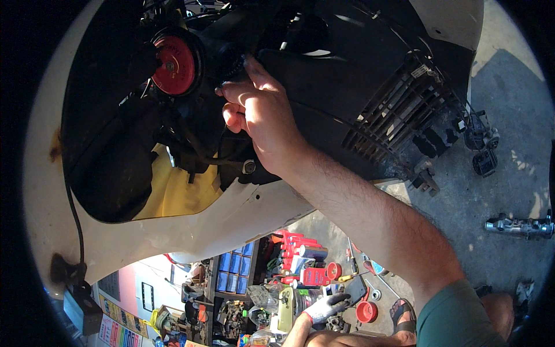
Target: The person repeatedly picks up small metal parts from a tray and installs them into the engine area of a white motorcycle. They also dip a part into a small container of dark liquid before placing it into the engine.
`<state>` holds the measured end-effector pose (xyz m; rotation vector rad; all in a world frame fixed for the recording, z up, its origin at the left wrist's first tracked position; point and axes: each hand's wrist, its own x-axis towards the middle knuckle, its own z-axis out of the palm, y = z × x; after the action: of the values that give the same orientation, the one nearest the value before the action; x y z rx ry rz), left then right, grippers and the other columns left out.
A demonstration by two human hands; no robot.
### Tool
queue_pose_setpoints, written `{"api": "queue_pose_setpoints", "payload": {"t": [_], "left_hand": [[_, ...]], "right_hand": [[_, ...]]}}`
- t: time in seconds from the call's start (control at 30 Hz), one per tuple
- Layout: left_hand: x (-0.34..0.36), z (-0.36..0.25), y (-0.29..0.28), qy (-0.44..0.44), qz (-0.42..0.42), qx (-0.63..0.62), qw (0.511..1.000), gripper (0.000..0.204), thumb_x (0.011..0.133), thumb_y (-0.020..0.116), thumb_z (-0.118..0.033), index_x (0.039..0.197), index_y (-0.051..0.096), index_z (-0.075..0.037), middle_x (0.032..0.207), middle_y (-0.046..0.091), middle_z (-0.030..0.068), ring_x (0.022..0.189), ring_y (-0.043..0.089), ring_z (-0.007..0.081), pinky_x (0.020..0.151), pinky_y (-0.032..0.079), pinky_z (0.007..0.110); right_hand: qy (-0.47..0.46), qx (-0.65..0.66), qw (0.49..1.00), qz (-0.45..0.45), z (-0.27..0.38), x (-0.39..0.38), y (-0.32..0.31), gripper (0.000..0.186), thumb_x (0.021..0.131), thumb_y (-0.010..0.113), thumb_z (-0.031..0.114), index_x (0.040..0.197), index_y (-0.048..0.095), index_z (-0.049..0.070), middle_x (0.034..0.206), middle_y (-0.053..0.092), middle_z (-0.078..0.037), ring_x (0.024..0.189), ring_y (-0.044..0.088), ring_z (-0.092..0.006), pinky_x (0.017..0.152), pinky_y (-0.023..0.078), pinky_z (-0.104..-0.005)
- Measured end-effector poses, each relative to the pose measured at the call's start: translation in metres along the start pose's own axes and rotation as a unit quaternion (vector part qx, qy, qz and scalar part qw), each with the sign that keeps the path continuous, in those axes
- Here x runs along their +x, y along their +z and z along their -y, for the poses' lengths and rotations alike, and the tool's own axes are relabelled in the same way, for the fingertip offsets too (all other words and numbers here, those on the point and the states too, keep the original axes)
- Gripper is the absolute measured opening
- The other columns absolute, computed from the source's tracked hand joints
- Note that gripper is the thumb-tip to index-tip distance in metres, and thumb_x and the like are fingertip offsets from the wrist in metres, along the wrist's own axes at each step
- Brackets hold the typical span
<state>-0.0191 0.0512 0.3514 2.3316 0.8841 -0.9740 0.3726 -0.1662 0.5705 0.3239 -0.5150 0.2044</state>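
Right hand (257, 110) inside black scooter housing (347, 75) beside red horn (173, 65).

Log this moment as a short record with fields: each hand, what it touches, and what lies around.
right hand: bare right hand reaches up into black vehicle bodywork, fingers curled among dark parts and cables; what its grip closes on cannot be told
left hand: left hand in a grey-and-red glove, low in view, above the cluttered tool tray
nearby: red round horn, left of the right hand
panel: white body panel, yellow part behind it
ground: metal cylinder part on concrete
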Motion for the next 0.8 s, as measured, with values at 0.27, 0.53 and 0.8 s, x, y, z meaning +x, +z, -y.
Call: {"api": "queue_pose_setpoints", "payload": {"t": [0.27,0.53,0.8], "left_hand": [[0.0,0.006,0.001,0.002,0.0,0.025,1.0,0.057,0.107,0.055,-0.045,0.15,0.054,-0.008,0.146,0.061,0.0147,0.132,0.058,0.0239,0.11,0.045,0.035],[-0.009,-0.019,-0.001,-0.026,-0.006,0.014,1.0,0.052,0.108,0.057,-0.038,0.152,0.053,-0.01,0.137,0.068,0.0095,0.115,0.063,0.0154,0.098,0.052,0.032],[-0.013,-0.029,-0.004,-0.022,-0.006,0.011,1.0,0.055,0.107,0.055,-0.043,0.148,0.056,-0.007,0.139,0.066,0.0153,0.124,0.063,0.0231,0.106,0.048,0.034]], "right_hand": [[-0.008,-0.01,1.0,0.013,0.0,0.005,0.003,0.095,0.091,0.064,0.009,0.163,0.003,-0.006,0.081,0.059,-0.006,0.065,0.055,-0.0127,0.058,0.046,-0.0279],[-0.046,-0.149,0.988,0.019,-0.005,0.009,0.0,0.08,0.094,0.062,0.009,0.162,0.021,-0.004,0.088,0.061,-0.005,0.068,0.057,-0.0107,0.059,0.048,-0.0259],[-0.107,-0.268,0.957,0.017,-0.024,-0.004,0.0,0.074,0.096,0.059,0.005,0.162,0.026,0.0,0.099,0.062,-0.004,0.078,0.059,-0.0075,0.066,0.053,-0.0229]]}}
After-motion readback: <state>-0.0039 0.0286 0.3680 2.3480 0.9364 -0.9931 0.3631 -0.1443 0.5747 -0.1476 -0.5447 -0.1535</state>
